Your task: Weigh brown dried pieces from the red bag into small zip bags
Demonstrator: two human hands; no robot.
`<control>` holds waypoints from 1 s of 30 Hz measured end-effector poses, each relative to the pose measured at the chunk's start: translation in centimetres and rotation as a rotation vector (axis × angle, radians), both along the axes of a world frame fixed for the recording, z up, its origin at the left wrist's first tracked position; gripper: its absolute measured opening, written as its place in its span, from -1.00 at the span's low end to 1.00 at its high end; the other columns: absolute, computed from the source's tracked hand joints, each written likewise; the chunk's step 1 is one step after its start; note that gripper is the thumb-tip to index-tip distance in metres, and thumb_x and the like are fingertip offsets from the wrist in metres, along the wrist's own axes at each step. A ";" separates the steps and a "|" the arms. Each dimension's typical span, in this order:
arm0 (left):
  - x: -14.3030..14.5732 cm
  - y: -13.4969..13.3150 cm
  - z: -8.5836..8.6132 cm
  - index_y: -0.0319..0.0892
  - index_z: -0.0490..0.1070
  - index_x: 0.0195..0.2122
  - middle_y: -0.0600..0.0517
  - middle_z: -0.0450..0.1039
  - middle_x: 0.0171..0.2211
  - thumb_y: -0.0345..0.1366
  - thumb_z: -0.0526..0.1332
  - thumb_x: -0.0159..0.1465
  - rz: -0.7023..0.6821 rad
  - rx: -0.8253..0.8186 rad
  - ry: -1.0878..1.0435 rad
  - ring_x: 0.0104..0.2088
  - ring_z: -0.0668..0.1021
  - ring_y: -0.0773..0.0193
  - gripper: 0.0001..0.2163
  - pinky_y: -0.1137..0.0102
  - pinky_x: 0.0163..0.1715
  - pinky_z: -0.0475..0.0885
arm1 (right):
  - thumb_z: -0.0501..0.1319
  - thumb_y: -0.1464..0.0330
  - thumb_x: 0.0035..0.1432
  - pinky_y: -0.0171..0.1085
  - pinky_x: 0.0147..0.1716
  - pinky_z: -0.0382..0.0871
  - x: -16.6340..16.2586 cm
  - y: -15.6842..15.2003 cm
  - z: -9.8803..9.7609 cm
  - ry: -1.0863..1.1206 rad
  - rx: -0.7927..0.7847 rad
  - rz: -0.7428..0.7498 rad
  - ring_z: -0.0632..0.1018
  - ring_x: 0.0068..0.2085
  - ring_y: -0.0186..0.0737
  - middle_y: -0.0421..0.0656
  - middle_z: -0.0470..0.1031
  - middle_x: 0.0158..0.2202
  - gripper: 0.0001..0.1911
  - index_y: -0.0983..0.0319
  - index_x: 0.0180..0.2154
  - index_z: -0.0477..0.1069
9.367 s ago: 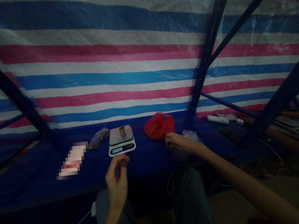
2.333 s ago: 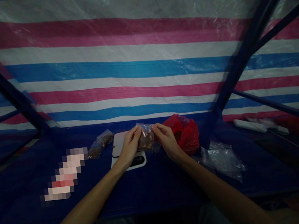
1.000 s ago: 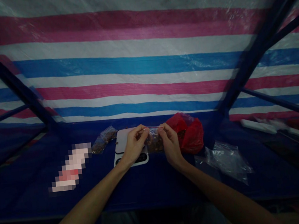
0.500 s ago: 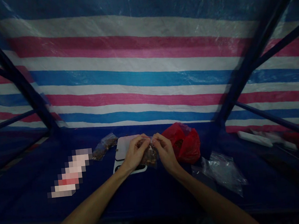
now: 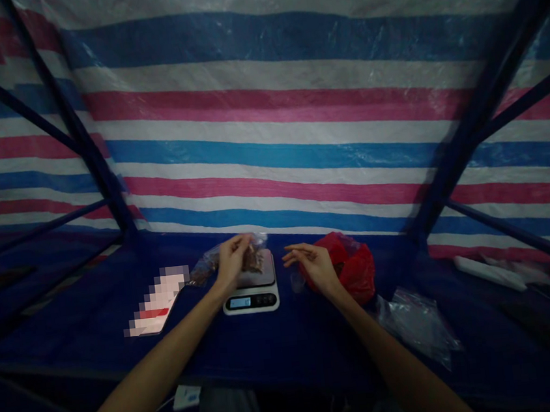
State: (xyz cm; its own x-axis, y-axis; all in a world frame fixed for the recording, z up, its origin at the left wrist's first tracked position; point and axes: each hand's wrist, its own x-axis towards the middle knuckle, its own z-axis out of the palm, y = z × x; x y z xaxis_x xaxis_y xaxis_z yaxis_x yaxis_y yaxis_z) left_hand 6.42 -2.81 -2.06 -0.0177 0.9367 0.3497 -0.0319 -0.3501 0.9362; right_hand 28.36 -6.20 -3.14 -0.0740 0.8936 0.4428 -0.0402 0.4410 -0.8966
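My left hand [image 5: 231, 261] pinches the top of a small clear bag of brown pieces [image 5: 254, 255] and holds it just over the plate of a white kitchen scale [image 5: 251, 295] whose display is lit. My right hand [image 5: 310, 264] hovers beside the scale with fingers stretched out and apart, holding nothing, just in front of a red plastic bag [image 5: 355, 266]. Another clear bag with brown contents [image 5: 202, 272] lies left of the scale behind my left hand.
All of it sits on a dark blue surface [image 5: 293, 335]. Empty clear bags [image 5: 418, 325] lie at the right, a blurred flat item [image 5: 156, 302] at the left. A striped tarp [image 5: 266, 122] forms the back wall, with dark blue frame bars [image 5: 450, 148] on both sides.
My right hand has let go of the small bag and moved right, fingers spread. My left hand alone now carries the bag over the scale. The camera has turned slightly.
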 end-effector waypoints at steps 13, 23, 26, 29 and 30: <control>-9.6 -0.1 -1.5 -0.11 0.50 0.02 -0.11 0.41 0.06 -0.24 0.16 0.29 0.357 0.340 0.979 0.07 0.39 -0.01 -0.69 0.12 0.06 0.29 | 0.04 0.53 0.28 -0.18 -0.14 0.38 -1.3 -1.5 -1.2 -0.495 0.374 -0.237 0.53 -0.20 -0.15 -0.09 0.51 -0.24 -0.65 0.17 -0.14 0.58; -9.6 -0.6 -2.3 -0.08 0.58 -0.28 -0.08 0.50 -0.08 -0.11 0.17 0.35 0.167 0.426 1.278 0.00 0.38 -0.02 -0.76 0.16 -0.11 0.27 | 0.04 0.55 0.23 -0.19 -0.15 0.35 -0.6 -1.7 0.0 -0.406 0.381 -0.350 0.52 -0.19 -0.14 -0.10 0.49 -0.26 -0.66 0.17 -0.24 0.56; -9.2 1.1 -1.7 -0.08 0.59 -0.26 -0.08 0.50 -0.08 -0.14 0.14 0.37 0.196 0.439 1.281 -0.01 0.38 -0.01 -0.75 0.17 -0.12 0.27 | 0.05 0.56 0.23 -0.20 -0.15 0.34 -0.5 -1.7 0.0 -0.396 0.381 -0.353 0.51 -0.19 -0.15 -0.11 0.47 -0.26 -0.68 0.17 -0.27 0.55; -7.8 4.0 -0.6 -0.12 0.60 -0.27 -0.11 0.50 -0.11 -0.15 0.15 0.35 0.196 0.440 1.275 -0.03 0.39 0.00 -0.75 0.15 -0.07 0.27 | 0.06 0.56 0.22 -0.21 -0.17 0.33 -0.4 -1.6 -0.3 -0.421 0.368 -0.332 0.50 -0.21 -0.16 -0.12 0.46 -0.26 -0.70 0.18 -0.30 0.53; -7.2 5.2 -0.3 -0.14 0.60 -0.26 -0.12 0.51 -0.12 -0.16 0.15 0.34 0.161 0.426 1.282 -0.03 0.39 0.00 -0.75 0.14 -0.05 0.27 | 0.06 0.57 0.22 -0.21 -0.18 0.33 -0.5 -1.6 -0.4 -0.435 0.362 -0.319 0.50 -0.22 -0.17 -0.13 0.46 -0.27 -0.70 0.18 -0.31 0.52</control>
